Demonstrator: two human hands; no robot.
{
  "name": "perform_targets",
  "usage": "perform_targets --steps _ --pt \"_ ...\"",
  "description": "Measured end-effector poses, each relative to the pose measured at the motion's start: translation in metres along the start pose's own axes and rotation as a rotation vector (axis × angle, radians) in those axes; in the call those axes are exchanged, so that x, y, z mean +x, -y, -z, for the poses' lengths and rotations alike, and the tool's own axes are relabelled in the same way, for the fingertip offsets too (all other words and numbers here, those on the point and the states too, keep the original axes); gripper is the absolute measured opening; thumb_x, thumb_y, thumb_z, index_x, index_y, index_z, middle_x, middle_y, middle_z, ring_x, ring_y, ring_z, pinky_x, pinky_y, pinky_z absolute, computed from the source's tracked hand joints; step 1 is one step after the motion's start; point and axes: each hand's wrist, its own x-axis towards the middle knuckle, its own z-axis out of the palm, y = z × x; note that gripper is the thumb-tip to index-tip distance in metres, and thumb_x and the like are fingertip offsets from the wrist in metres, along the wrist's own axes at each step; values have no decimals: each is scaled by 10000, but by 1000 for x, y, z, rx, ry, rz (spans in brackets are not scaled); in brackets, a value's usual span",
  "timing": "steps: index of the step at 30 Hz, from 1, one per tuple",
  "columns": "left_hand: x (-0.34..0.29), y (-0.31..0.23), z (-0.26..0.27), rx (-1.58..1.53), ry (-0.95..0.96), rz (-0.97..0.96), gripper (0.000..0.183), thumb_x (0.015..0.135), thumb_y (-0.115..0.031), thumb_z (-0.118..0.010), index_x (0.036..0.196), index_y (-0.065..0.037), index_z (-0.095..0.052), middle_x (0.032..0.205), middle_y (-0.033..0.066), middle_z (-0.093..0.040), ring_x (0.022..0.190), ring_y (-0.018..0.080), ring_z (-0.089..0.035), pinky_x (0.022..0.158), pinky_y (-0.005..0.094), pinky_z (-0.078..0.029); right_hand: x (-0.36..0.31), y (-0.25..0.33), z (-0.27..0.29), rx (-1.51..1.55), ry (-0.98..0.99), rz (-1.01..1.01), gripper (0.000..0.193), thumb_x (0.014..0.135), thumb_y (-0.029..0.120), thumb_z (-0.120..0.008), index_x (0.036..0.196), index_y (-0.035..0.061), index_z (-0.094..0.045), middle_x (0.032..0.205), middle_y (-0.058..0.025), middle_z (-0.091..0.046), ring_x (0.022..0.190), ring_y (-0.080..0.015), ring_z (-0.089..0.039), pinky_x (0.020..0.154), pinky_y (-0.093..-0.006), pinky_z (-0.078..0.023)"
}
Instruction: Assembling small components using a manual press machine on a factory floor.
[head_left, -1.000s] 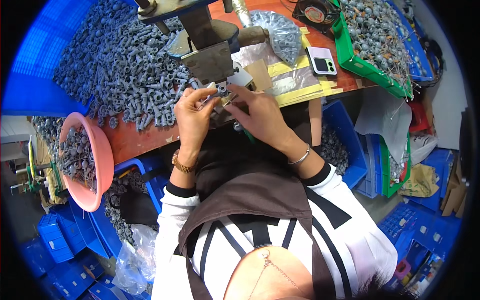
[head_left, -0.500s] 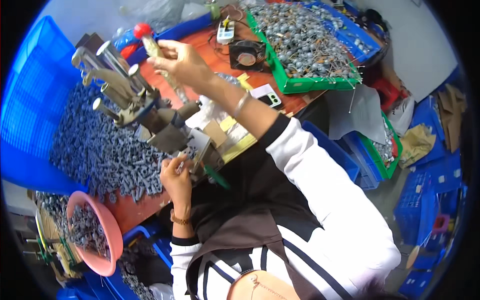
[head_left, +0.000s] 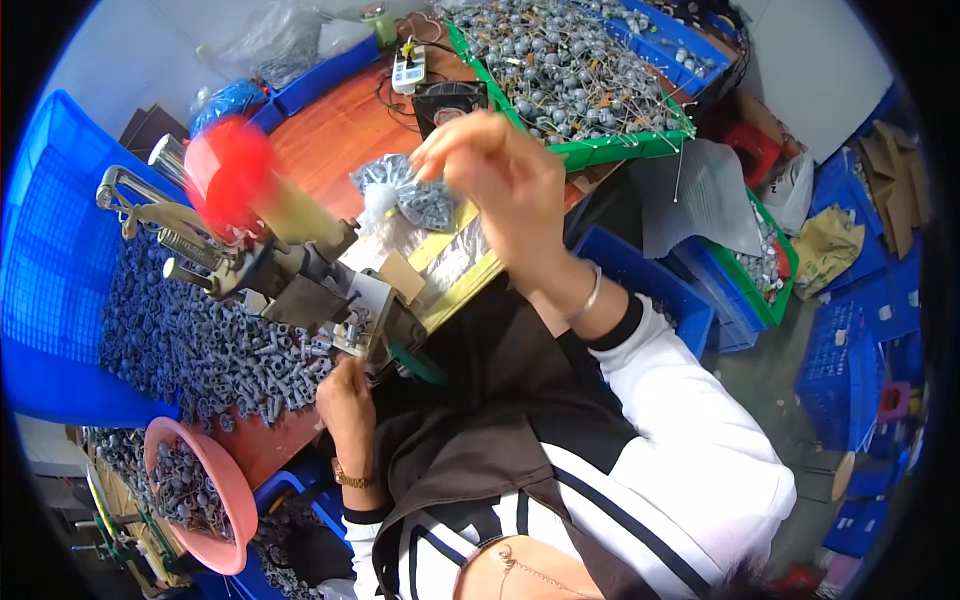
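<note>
A metal hand press [head_left: 290, 270] stands at the table's front edge, its lever with a red ball knob [head_left: 235, 175] blurred and tipped toward me. My right hand [head_left: 510, 190] hangs in the air to the right of the lever, apart from it, fingers loosely bent with nothing seen in them. Low at the front of the press, my left hand [head_left: 347, 400] has its fingers closed by the small work spot; what they pinch is hidden. Small grey plastic parts [head_left: 240, 350] lie heaped left of the press. A green-handled piece [head_left: 415, 365] sticks out beside its base.
A blue crate [head_left: 60, 270] tips over the heap at the left. Below it stands a pink basin [head_left: 215, 480] of grey parts. A tied bag [head_left: 425, 200] of parts, a small fan [head_left: 448, 98] and a green tray [head_left: 580, 155] of wired parts lie beyond my right hand.
My right hand has let go of the lever and moved right, toward me. The red-knobbed lever has swung nearer. My left hand has drawn slightly down from the work spot.
</note>
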Motion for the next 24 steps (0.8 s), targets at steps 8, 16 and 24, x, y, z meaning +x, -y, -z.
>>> perform_targets --steps 8,16,24 --pt "-54 -32 62 -1372 126 160 240 949 -131 -485 831 6 -643 530 0 -512 453 94 -471 448 195 -353 -4 -84 129 -34 -398 -541 104 882 93 -608 961 27 -624 792 -58 -662 634 -120 -621 587 -247 -506" --pt "-65 163 180 -1138 -1051 531 335 975 -253 -504 1173 15 -547 884 10 -565 696 48 -482 622 177 -428 87 -136 302 -164 -859 -553 269 898 84 -576 1058 -99 -462 843 -185 -624 673 -282 -659 584 -386 -584" --pt "-58 209 138 -1261 -958 876 489 1009 -281 -339 1342 78 -335 1349 214 -443 1172 259 -506 1060 366 -382 63 -113 270 -459 -707 -528 253 935 180 -548 818 -13 -663 599 -28 -534 423 -90 -440 384 -234 -359"
